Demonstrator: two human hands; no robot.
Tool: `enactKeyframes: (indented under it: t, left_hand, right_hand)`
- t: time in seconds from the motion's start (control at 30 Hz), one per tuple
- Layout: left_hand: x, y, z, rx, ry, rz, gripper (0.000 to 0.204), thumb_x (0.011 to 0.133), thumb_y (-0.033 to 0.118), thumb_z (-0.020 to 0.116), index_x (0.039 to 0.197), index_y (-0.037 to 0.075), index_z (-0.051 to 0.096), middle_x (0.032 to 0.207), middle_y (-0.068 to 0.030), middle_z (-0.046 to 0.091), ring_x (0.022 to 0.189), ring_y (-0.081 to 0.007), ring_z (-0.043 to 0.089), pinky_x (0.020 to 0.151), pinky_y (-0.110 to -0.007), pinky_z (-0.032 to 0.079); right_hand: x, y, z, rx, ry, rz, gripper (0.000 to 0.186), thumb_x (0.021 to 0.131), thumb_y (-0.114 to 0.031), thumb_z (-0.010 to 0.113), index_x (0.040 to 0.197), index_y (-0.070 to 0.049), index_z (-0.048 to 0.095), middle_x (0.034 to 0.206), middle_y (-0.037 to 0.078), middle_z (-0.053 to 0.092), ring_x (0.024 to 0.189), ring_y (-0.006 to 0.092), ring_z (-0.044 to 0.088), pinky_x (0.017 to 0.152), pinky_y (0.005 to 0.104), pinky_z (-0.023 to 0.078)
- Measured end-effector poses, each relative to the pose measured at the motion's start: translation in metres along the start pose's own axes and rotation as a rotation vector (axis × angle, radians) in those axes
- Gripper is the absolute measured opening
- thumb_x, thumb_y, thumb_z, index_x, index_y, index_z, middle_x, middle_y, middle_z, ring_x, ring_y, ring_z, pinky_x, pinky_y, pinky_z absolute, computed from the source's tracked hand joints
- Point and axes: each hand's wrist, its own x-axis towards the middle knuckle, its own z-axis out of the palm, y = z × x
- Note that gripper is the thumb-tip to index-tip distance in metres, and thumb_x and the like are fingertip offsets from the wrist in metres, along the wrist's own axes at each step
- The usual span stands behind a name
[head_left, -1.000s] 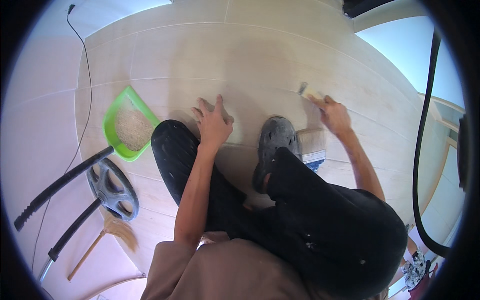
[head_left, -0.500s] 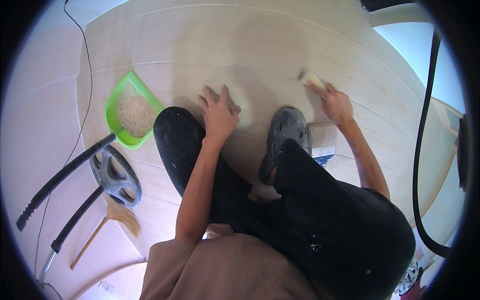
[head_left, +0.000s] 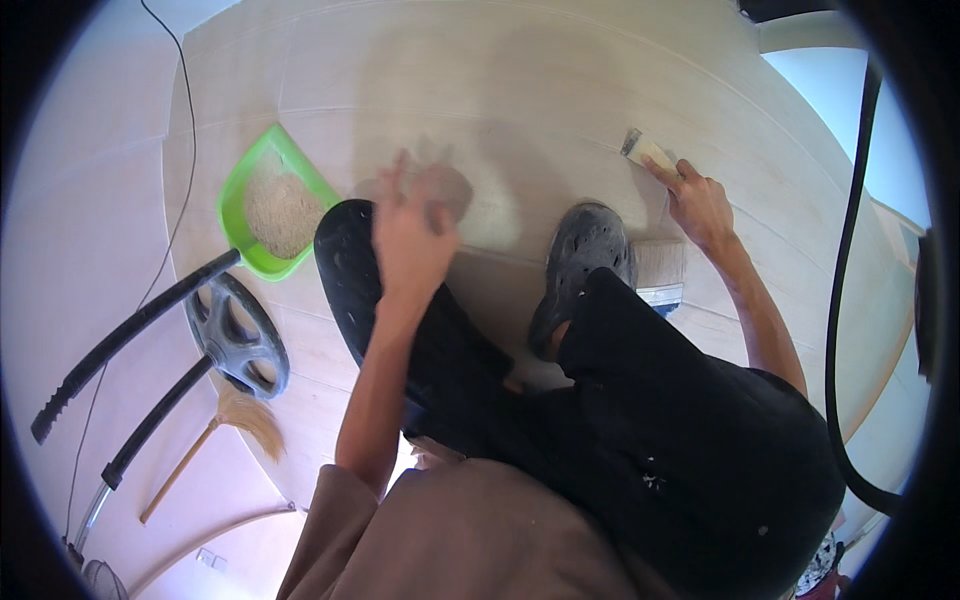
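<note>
1. A person in black trousers [head_left: 690, 440] and a dusty grey clog [head_left: 585, 245] crouches low over a pale plank-patterned floor [head_left: 430, 90].

2. The right hand [head_left: 700, 205] reaches forward, its grip clamped on a small pale-handled tool, apparently a scraper [head_left: 652, 154], whose dark end points ahead and to the left, at or just above the floor; contact cannot be told from this view.

3. The left hand [head_left: 415, 235], blurred, holds nothing visible, its fingers apart near the left knee; whether it touches the floor is unclear.

4. Just beside the clog, on its right, lies a wide flat brush [head_left: 660, 260], pale bristles forward and blue handle partly hidden by the trouser leg.

5. To the person's left, a lime-green dustpan [head_left: 230, 207] holds a heap of pale debris [head_left: 283, 215], its near edge close to the left knee. Beyond lie a grey spoked disc [head_left: 235, 335] and a straw broom [head_left: 250, 418].

6. Good work here, by the look of it, calls for a low tool angle, light even pressure and short strokes along the floor joints, with the left hand clear of the blade's path and the knee clear of the loaded dustpan.
</note>
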Motion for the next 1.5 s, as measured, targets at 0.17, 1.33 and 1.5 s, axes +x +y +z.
enactKeyframes:
  t: [0.17,1.33,1.5]
  left_hand:
    - [-0.042,-0.046,-0.063,-0.023,0.471,-0.189,0.028,0.087,-0.002,0.062,0.111,0.003,0.075,0.133,-0.0213,0.064,0.127,-0.0386,0.06,0.112,-0.047,0.043]
    - [-0.27,-0.261,-0.009,-0.127,-0.06,-1.112,0.125,0.072,0.029,0.092,0.165,0.005,0.012,0.155,-0.0335,0.04,0.144,-0.0443,0.043,0.121,-0.048,0.033]
    - [-0.274,-0.261,-0.012,-0.102,-0.061,-1.098,0.122,0.073,0.024,0.09,0.165,0.004,0.013,0.154,-0.0335,0.041,0.142,-0.0444,0.045,0.12,-0.047,0.035]
  right_hand:
    - [0.011,-0.031,-0.002,-0.077,0.111,-0.059,0.07,0.088,-0.005,0.059,0.151,-0.035,0.052,0.122,0.018,0.066,0.085,0.0351,0.075,0.076,0.0445,0.063]
    - [0.042,-0.065,-0.015,-0.124,0.195,-0.126,0.066,0.088,-0.005,0.06,0.145,-0.039,0.058,0.104,0.013,0.068,0.075,0.035,0.073,0.068,0.0451,0.062]
    - [0.027,-0.053,-0.021,-0.101,0.088,-0.058,0.065,0.089,-0.007,0.06,0.146,-0.038,0.058,0.104,0.014,0.068,0.074,0.0352,0.073,0.067,0.0447,0.063]
